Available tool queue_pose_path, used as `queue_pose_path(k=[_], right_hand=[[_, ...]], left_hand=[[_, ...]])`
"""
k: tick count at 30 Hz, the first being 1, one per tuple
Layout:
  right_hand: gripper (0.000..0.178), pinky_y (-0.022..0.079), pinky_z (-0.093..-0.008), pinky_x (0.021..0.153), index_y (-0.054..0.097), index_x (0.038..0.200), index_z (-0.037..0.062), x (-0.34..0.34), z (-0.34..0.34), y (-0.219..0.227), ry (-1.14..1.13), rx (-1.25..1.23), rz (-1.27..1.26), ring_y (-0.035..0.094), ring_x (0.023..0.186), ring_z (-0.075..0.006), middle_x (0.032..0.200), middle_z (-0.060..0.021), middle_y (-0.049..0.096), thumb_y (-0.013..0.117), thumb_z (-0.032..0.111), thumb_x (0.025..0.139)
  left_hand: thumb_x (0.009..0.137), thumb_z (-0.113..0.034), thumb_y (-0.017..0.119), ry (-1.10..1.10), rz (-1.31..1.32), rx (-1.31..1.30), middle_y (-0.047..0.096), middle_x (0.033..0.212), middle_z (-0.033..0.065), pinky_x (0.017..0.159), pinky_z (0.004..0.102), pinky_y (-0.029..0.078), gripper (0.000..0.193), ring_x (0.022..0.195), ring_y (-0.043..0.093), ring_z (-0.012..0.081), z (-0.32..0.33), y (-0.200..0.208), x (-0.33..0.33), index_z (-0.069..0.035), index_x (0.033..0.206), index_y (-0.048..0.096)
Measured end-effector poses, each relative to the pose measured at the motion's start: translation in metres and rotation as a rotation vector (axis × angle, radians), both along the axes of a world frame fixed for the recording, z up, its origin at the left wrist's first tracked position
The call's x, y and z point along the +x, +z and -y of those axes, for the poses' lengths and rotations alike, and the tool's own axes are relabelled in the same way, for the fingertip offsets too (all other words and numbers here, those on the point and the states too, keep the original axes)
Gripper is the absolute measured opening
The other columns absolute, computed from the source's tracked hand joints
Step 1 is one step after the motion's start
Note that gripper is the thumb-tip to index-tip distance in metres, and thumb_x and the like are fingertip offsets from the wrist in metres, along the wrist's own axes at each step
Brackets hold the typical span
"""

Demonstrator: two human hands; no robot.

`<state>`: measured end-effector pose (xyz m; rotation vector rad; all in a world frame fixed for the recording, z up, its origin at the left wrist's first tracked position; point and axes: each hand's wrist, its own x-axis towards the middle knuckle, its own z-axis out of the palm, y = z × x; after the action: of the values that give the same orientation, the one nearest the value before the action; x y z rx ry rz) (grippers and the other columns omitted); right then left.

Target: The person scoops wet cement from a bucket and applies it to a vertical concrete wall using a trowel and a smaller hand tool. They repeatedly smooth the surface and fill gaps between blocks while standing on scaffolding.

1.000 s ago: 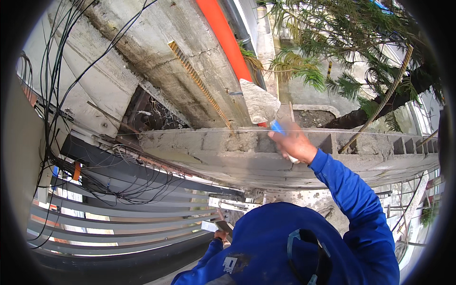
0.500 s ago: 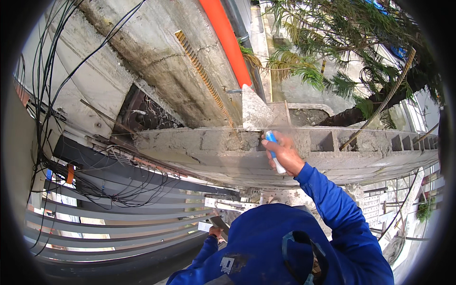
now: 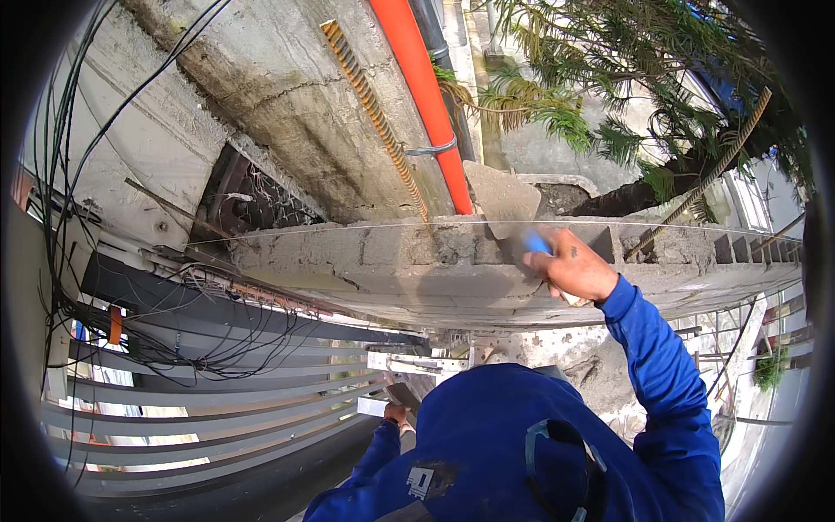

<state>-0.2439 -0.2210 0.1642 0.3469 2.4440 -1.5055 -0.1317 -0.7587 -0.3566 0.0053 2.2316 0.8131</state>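
Note:
My right hand (image 3: 581,268) is wrapped round the blue and white handle of a trowel (image 3: 504,198). The trowel's flat blade, smeared with mortar, is tilted over the top of a hollow-block wall (image 3: 374,283), beside an open block cell. The handle is blurred. Low and to the left, my left hand (image 3: 397,413) is closed at the edge of a grey-brown flat piece (image 3: 405,397); its kind is unclear. A thin string (image 3: 348,226) runs along the wall's top, where mortar fills some of the cells.
Ribbed steel bars (image 3: 374,109) rise from the wall at left and right. An orange pipe (image 3: 426,104) stands behind it. Black cables (image 3: 74,183) hang at the left above a grey slatted fence (image 3: 226,396). Green branches (image 3: 626,87) spread at the far right.
My right hand has moved right with the trowel, and the blade has swung lower and to the right, uncovering the pipe's lower end. My left hand stays about where it was.

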Motion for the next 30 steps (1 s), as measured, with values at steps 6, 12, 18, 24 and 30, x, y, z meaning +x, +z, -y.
queue_pose_path(k=[6,12,18,24,30], right_hand=[[0.028,0.054,-0.0488,0.068,0.062,0.086,-0.0082,-0.026,0.022,0.001,0.501,0.584,-0.164,0.068,0.078,-0.043,0.071,-0.026,0.065,0.06,0.019,0.084],[0.023,0.054,-0.0504,0.076,0.063,0.09,-0.006,-0.062,0.044,0.022,0.529,0.692,-0.214,0.068,0.084,-0.0415,0.084,-0.0271,0.068,0.058,0.014,0.08],[0.038,0.055,-0.0501,0.072,0.059,0.112,0.0051,-0.101,0.028,0.002,0.696,0.973,-0.196,0.069,0.085,-0.0397,0.091,-0.0222,0.07,0.066,0.014,0.076],[0.047,0.055,-0.0491,0.071,0.056,0.122,0.0086,-0.063,-0.003,0.007,0.596,1.052,-0.113,0.07,0.086,-0.0375,0.093,-0.0189,0.07,0.067,0.012,0.076],[0.038,0.056,-0.0464,0.07,0.061,0.112,0.0058,-0.101,0.024,0.015,0.673,1.077,-0.217,0.07,0.085,-0.0347,0.088,-0.0178,0.07,0.068,0.015,0.076]], left_hand=[[0.088,-0.039,0.063,0.216,0.251,-0.042,0.066,0.114,0.0147,0.091,0.0451,0.047,0.043,0.1,0.062,0.0332,-0.004,-0.021,-0.017,-0.009,0.119,0.064],[0.087,-0.037,0.065,-0.069,0.041,-0.124,0.065,0.117,0.0173,0.09,0.0439,0.048,0.043,0.109,0.06,0.0343,0.0,-0.018,-0.026,-0.007,0.117,0.066],[0.086,-0.021,0.067,0.295,0.148,-0.058,0.067,0.106,0.0149,0.073,0.0449,0.054,0.028,0.096,0.065,0.0313,0.013,-0.01,-0.007,-0.005,0.108,0.066],[0.089,-0.027,0.065,0.613,0.449,-0.076,0.066,0.115,0.0228,0.088,0.0484,0.057,0.038,0.101,0.067,0.0362,-0.014,0.042,-0.011,0.0,0.116,0.063],[0.092,-0.031,0.058,-0.303,0.171,-0.258,0.067,0.108,0.0204,0.089,0.0509,0.052,0.034,0.103,0.065,0.0389,0.004,-0.013,-0.025,-0.004,0.112,0.065]])
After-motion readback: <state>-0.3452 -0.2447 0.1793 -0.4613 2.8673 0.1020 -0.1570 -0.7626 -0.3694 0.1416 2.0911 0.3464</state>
